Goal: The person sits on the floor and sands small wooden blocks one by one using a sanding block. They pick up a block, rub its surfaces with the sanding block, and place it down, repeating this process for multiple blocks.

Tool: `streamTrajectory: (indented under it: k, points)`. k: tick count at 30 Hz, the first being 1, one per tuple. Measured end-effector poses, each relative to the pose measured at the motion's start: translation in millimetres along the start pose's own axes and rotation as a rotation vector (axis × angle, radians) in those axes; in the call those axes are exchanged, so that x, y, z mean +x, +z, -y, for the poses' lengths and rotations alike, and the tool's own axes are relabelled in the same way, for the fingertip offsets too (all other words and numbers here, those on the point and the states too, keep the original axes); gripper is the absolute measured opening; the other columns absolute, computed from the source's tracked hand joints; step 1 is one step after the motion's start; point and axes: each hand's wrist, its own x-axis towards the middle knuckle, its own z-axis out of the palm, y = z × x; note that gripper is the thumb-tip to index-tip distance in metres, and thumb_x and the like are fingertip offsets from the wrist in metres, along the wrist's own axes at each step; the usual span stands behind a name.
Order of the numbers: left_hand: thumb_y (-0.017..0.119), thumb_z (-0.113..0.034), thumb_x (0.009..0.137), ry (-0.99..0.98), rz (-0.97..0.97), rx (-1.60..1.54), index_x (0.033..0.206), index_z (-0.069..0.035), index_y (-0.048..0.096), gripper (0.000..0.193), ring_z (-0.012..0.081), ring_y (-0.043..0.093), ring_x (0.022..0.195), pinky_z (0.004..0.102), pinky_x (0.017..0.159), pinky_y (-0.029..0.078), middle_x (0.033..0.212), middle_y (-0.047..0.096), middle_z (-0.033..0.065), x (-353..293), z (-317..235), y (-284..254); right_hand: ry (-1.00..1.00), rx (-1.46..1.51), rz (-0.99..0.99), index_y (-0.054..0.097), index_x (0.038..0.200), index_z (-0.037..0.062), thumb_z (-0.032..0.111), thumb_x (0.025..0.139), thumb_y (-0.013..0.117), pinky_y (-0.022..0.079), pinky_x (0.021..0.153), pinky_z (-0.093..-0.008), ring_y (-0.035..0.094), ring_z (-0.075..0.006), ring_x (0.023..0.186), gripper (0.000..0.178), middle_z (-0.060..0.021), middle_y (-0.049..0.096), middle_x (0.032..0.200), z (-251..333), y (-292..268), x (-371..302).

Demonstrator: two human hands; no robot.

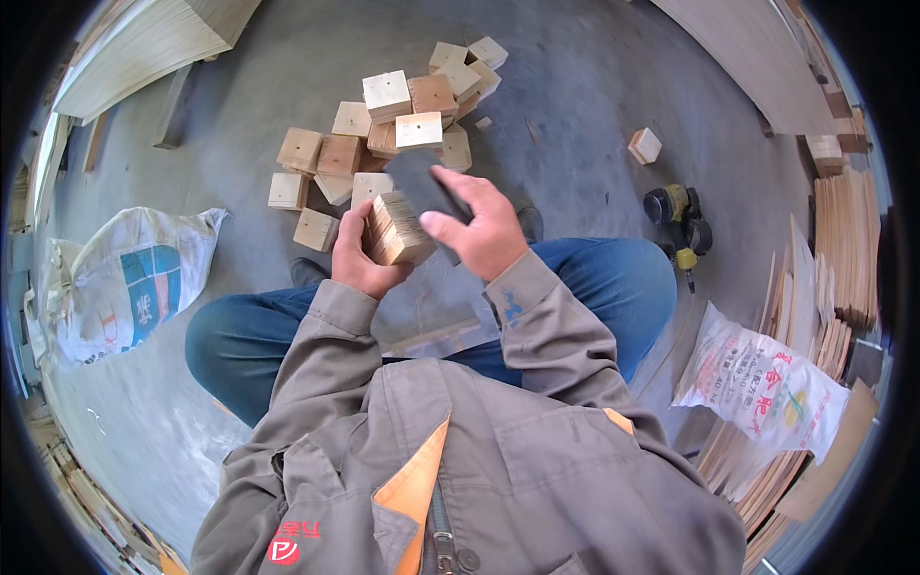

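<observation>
The left hand [372, 266] is curled around a wood block [395, 232], out in front of the body, with most of its fingers hidden. The right hand [487, 226] is half closed, tilted toward the block, gripping a dark flat piece [420, 182]; I can't tell if that piece touches the wood.

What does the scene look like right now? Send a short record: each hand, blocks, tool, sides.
Left hand: grips a squarish layered-wood block
Right hand: holds a flat dark grey slab close to that block; contact unclear
Ahead: loose pile of squarish wooden blocks on the grey floor
Apart: single pale wooden block, right of the pile
Tool: yellow-and-black power tool, lying at right
Sides: printed white sack at left, another at right
</observation>
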Motion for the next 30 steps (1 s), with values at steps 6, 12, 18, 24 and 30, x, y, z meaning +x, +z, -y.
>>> streamTrajectory:
  k: [6,12,18,24,30]
  points:
    - [0.089,-0.008,0.056,0.058,0.053,0.119,0.146,0.002,0.044,0.102,0.0246,0.061,0.122,0.0366,0.107,0.049,0.131,0.060,0.0132,-5.2,15.2,-7.4,0.083,-0.136,0.044,0.064,0.138,0.0049,0.032,0.083,0.079,0.047,0.106,-0.0438,0.062,-0.0385,0.118,0.063,-0.0240,0.067,0.124,-31.9,0.1,-7.9]
    - [0.092,-0.005,0.054,-0.079,0.092,-0.529,0.148,0.003,0.044,0.106,0.0269,0.060,0.129,0.0432,0.112,0.047,0.139,0.060,0.0139,10.6,-22.2,-5.5,0.378,0.130,-0.020,0.061,0.141,0.0007,0.027,0.088,0.079,0.049,0.106,-0.0378,0.066,-0.0314,0.119,0.062,-0.0239,0.068,0.129,-46.8,-15.8,-7.9]
    - [0.083,-0.003,0.055,-0.154,0.159,-0.645,0.149,0.002,0.046,0.101,0.0279,0.062,0.127,0.0428,0.109,0.050,0.138,0.063,0.0141,9.1,-19.0,-10.9,0.384,0.448,-0.007,0.053,0.146,-0.0051,0.017,0.094,0.075,0.050,0.102,-0.0315,0.065,-0.0197,0.116,0.061,-0.0170,0.068,0.131,-30.2,-7.5,-1.6]
    - [0.080,-0.014,0.063,-0.180,0.139,-0.829,0.147,0.003,0.047,0.092,0.0309,0.063,0.125,0.0429,0.107,0.051,0.137,0.063,0.0166,7.9,-11.2,-11.6,0.420,0.663,-0.001,0.048,0.150,-0.0035,0.011,0.097,0.072,0.051,0.100,-0.0287,0.064,-0.0144,0.112,0.060,-0.0134,0.068,0.127,-17.5,-2.2,-2.2]
    - [0.078,-0.016,0.075,-0.269,0.194,-1.035,0.150,0.004,0.041,0.086,0.0345,0.062,0.128,0.0469,0.110,0.049,0.140,0.060,0.0195,3.7,-6.3,-6.6,0.388,0.751,-0.006,0.046,0.152,-0.0034,0.011,0.098,0.071,0.051,0.100,-0.0281,0.063,-0.0130,0.112,0.061,-0.0121,0.067,0.127,-17.1,5.0,-0.6]
